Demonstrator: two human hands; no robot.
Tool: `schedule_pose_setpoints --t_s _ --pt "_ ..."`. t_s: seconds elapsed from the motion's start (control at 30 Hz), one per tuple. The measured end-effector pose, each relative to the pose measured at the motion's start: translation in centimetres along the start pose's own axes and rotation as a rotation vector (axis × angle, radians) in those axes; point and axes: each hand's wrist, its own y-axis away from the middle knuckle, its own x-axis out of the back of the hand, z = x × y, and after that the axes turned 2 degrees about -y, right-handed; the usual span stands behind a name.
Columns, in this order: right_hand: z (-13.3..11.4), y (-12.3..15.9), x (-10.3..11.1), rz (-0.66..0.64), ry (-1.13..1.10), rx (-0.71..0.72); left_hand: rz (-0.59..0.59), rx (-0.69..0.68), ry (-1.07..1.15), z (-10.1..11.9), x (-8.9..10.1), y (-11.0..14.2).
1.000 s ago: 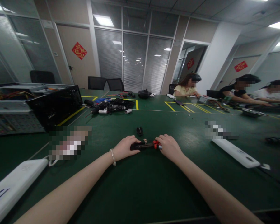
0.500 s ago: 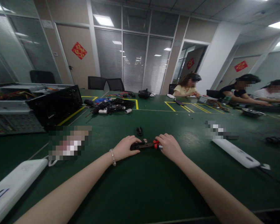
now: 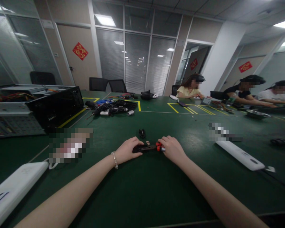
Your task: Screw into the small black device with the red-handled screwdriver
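Holding a small black thing [image 3: 139, 147] in the left hand [image 3: 127, 151] and red-handled pliers [image 3: 152, 148] in the right hand [image 3: 173, 149], with the tips right by it, low at the green table [image 3: 142, 190]. No telling about any bite. Probably calls for a tight hold on both.

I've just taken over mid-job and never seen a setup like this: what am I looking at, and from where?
There is no machine here: a person works with two bare hands, seen from one camera worn on their head. The right hand grips red-handled pliers, whose nose reaches the small dark part in the left hand; exactly what that part is, I can't tell. On the green table lie a small black item just beyond, an open computer case and a heap of cables and tools to the left.
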Motion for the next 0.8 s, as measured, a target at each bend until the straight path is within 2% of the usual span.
schedule_pose_setpoints --t_s 0.37,0.63,0.8 --pt "0.07 -0.05 -0.20 -0.022 0.000 -0.001 0.026 -0.037 -0.013 -0.04 -0.08 0.01" --pt "0.13 0.02 -0.20 0.003 0.012 0.011 0.014 0.002 -0.022 0.03 0.02 0.03" --pt "0.24 0.00 -0.26 0.003 0.021 0.010 0.018 -0.020 -0.025 -0.17 -0.15 -0.05"
